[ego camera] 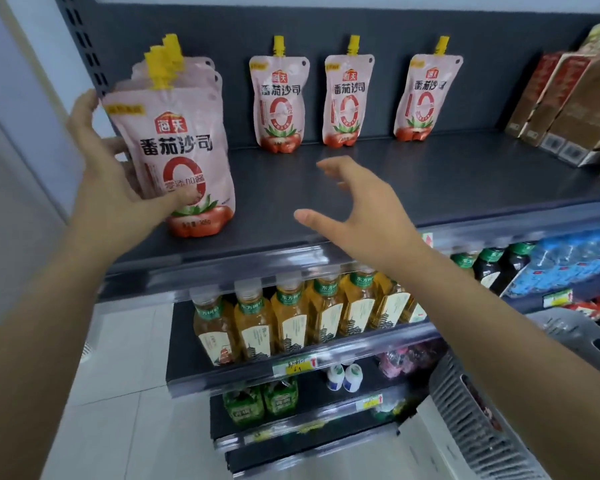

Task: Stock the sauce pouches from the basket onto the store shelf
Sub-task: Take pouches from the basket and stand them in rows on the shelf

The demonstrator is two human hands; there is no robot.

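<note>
While the dark shelf [413, 181] runs across the whole width of the view, most of its board lies bare between the goods at either end. Low on the right is the grey slatted basket [471, 427], whose contents cannot be made out. On the tier below the shelf stands a row of tea bottles [288, 317] with green caps, packed side by side. At the far right end of the shelf, brown boxes [568, 95] lean against one another.

At the left end is a bunch of pouches [184, 150], pink with yellow spouts, one behind the other. The front one is upright with its base down on the board near the front edge. The left hand [118, 188] grips this bunch, its thumb laid across the front pouch and its fingers behind. The right hand [371, 216] hovers over the bare middle of the shelf, fingers spread apart, holding nothing and touching nothing.

Against the back panel stand three pouches [349, 100] of the same kind, upright, well apart from each other and from the bunch.
</note>
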